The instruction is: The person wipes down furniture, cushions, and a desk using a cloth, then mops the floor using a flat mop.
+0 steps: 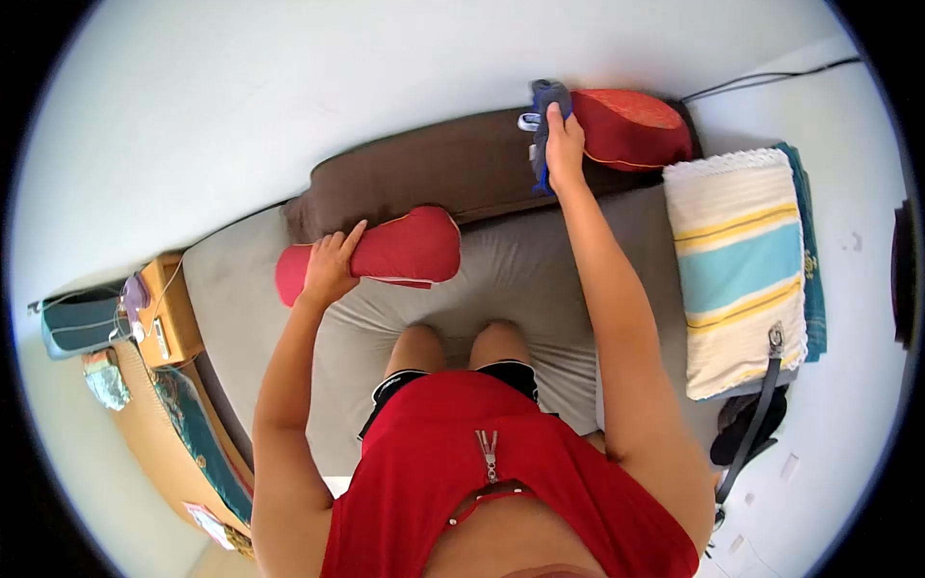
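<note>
On the left, my left hand [332,270] lies across a red bolster pillow [409,249], its fingers curled over the far edge. The bolster rests on the grey-sheeted bed [501,265], in front of a long brown cushion [414,173] by the wall. My right hand [565,149] reaches farther out, closed around a dark grey and blue piece of folded fabric [549,96] with white tags, held upright above the brown cushion. Just right of that hand sits a dark red cushion [636,130] with an orange patterned end. My knees are on the bed.
A folded cream, yellow and blue striped blanket [737,270] lies at the right, over a teal cloth [809,260]. A black strap [756,433] hangs nearby. At the left stand a wooden bedside piece [169,318] and a blue-grey bin [82,323] with cables.
</note>
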Demonstrator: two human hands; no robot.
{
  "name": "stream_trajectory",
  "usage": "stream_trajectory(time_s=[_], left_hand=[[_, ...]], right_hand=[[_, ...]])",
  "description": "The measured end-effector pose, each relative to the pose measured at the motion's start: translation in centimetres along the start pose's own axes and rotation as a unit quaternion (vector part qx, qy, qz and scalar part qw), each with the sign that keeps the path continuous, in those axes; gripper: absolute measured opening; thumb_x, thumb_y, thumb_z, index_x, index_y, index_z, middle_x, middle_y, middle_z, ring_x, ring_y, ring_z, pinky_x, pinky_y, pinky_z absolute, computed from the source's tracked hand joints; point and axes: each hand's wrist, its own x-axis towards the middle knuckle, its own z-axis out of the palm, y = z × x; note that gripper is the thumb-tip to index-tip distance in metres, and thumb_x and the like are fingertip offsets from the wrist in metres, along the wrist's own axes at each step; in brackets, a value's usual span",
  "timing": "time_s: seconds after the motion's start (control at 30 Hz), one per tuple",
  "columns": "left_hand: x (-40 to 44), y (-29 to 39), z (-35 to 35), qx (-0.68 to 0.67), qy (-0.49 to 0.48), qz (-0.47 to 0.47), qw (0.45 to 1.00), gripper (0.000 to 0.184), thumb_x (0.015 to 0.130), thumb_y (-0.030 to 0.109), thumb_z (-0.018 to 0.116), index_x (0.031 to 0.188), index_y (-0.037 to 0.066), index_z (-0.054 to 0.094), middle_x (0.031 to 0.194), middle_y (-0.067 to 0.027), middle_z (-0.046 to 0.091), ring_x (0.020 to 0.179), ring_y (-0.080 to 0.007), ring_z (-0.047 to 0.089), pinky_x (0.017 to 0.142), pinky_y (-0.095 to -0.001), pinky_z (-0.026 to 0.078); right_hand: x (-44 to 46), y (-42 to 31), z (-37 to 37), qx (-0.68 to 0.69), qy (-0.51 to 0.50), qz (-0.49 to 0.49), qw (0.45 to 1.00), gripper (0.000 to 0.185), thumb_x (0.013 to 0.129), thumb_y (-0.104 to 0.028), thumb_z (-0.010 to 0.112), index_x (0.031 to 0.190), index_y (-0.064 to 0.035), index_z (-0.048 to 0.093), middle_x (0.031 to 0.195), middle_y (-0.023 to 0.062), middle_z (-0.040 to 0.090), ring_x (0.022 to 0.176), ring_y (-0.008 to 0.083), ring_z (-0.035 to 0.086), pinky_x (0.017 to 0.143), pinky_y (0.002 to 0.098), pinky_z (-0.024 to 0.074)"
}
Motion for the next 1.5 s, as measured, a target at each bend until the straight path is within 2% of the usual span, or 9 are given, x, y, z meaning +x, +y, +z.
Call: stream_trajectory(time_s=[0.2,0.47,0.57,0.7,0.93,1.0,1.07,1.23,1.5], left_hand=[[0.0,-1.9,4.9,-0.034,0.01,-0.025,0.999,0.103,0.062,0.009,0.076,0.153,0.024,0.029,0.105,-0.0089,0.052,0.102,-0.0305,0.052,0.093,-0.0435,0.043],[0.3,-1.5,6.1,-0.004,0.017,-0.028,0.999,0.101,0.064,0.012,0.077,0.153,0.025,0.03,0.108,-0.0091,0.051,0.102,-0.0295,0.051,0.098,-0.0454,0.04],[0.1,-1.6,7.0,0.018,0.028,-0.032,0.999,0.096,0.068,0.014,0.075,0.153,0.025,0.03,0.108,-0.01,0.051,0.103,-0.0305,0.051,0.099,-0.0468,0.039],[-0.9,-1.9,10.2,0.067,0.076,-0.031,0.994,0.066,0.085,0.029,0.064,0.145,0.019,0.039,0.145,-0.0161,0.044,0.13,-0.0298,0.045,0.11,-0.0517,0.03],[-3.1,-5.0,15.8,0.038,0.034,0.006,0.999,0.071,0.08,0.018,0.062,0.148,0.02,0.039,0.146,-0.0179,0.043,0.134,-0.0318,0.041,0.114,-0.0641,0.017],[-2.9,-5.6,15.5,0.031,-0.058,-0.029,0.997,0.08,0.075,0.016,0.068,0.148,0.025,0.037,0.136,-0.016,0.05,0.128,-0.0338,0.045,0.117,-0.0603,0.016],[-2.7,-5.8,14.9,0.03,-0.089,-0.069,0.993,0.086,0.07,0.02,0.075,0.147,0.026,0.039,0.123,-0.0127,0.056,0.118,-0.0316,0.052,0.114,-0.0531,0.027],[-4.3,-6.8,15.5,-0.034,-0.093,-0.11,0.989,0.09,0.066,0.025,0.079,0.147,0.024,0.04,0.114,-0.013,0.059,0.111,-0.0317,0.055,0.103,-0.046,0.039],[-9.3,-2.9,10.9,-0.121,-0.066,-0.079,0.987,0.091,0.061,0.016,0.08,0.144,0.019,0.044,0.1,-0.0131,0.058,0.098,-0.035,0.056,0.086,-0.0456,0.047]], right_hand=[[2.2,9.0,5.5,-0.482,-0.025,-0.028,0.875,0.053,0.1,-0.047,0.041,0.131,-0.0098,0.06,0.157,0.0083,0.031,0.149,0.0323,0.014,0.113,0.0623,0.0162],[-6.3,4.3,20.1,-0.475,-0.128,-0.119,0.862,0.054,0.093,-0.049,0.048,0.122,-0.0058,0.062,0.135,0.0131,0.055,0.138,0.0381,0.033,0.1,0.0651,0.0323],[-13.0,1.0,27.6,-0.391,-0.287,-0.124,0.866,0.048,0.095,-0.047,0.048,0.114,-0.0089,0.07,0.138,0.0136,0.053,0.139,0.0391,0.032,0.101,0.0703,0.0298],[-18.5,-0.9,32.8,0.04,-0.504,0.119,0.855,0.049,0.097,-0.048,0.052,0.114,-0.0036,0.065,0.119,0.0129,0.064,0.114,0.0245,0.057,0.101,0.0443,0.0428],[-17.2,-6.1,25.2,0.481,-0.372,0.414,0.677,0.049,0.098,-0.051,0.051,0.117,-0.0076,0.063,0.113,0.009,0.068,0.102,0.0258,0.065,0.1,0.0453,0.0481],[-13.2,-3.5,20.7,0.419,-0.359,0.396,0.734,0.05,0.098,-0.053,0.051,0.12,-0.009,0.061,0.116,0.0101,0.067,0.104,0.026,0.064,0.099,0.0461,0.048],[-10.6,-1.7,17.1,0.061,-0.146,0.142,0.977,0.056,0.1,-0.047,0.046,0.132,-0.0014,0.053,0.133,0.0185,0.056,0.123,0.0306,0.053,0.105,0.0465,0.0412],[-8.9,2.1,14.5,-0.251,-0.139,-0.2,0.937,0.057,0.096,-0.044,0.053,0.144,-0.0145,0.044,0.149,0.0224,0.038,0.137,0.0426,0.036,0.112,0.0502,0.0295],[-11.4,7.0,17.0,-0.409,-0.216,-0.268,0.845,0.06,0.087,-0.055,0.061,0.143,-0.037,0.047,0.16,0.0077,0.023,0.148,0.0378,0.015,0.116,0.063,0.0109]])
